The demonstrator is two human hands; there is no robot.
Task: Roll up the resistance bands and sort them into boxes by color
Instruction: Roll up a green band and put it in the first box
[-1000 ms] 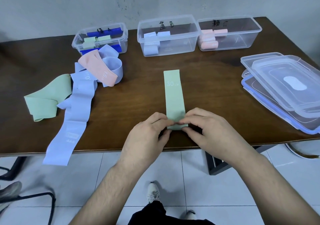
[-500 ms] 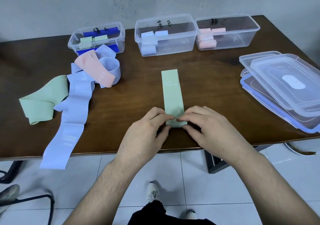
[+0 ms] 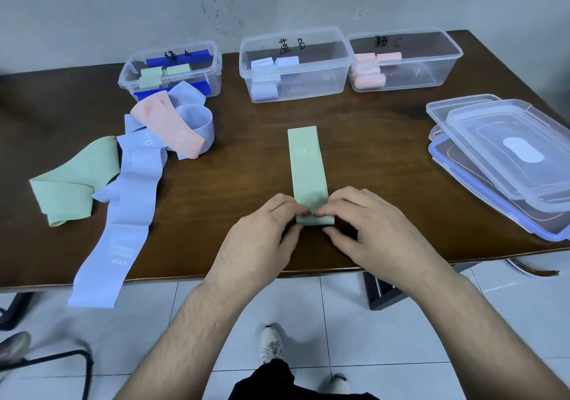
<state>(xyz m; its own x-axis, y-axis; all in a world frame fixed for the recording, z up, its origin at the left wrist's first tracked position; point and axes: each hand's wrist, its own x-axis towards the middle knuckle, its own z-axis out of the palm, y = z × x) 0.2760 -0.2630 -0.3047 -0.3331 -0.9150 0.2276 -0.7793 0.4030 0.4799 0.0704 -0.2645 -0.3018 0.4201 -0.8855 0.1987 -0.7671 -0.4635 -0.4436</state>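
Table (image 3: 385,140): brown, holds everything. Lids (image 3: 505,159) stacked at its right end. Three clear boxes along its far edge: left box (image 3: 172,69) has green rolls, middle box (image 3: 296,66) pale blue rolls, marked "B", right box (image 3: 404,60) pink rolls. Other handwriting not legible to me. Loose pile (image 3: 132,165) at table's left: green, blue, pink bands, unrolled; numerals printed on some, unclear. Green band (image 3: 307,165) flat at table's middle, printed "30 LB". Left hand (image 3: 262,242) and right hand (image 3: 373,236) pinch its near end, first turn started. Judgement: several sorted; this band plus pile remain.
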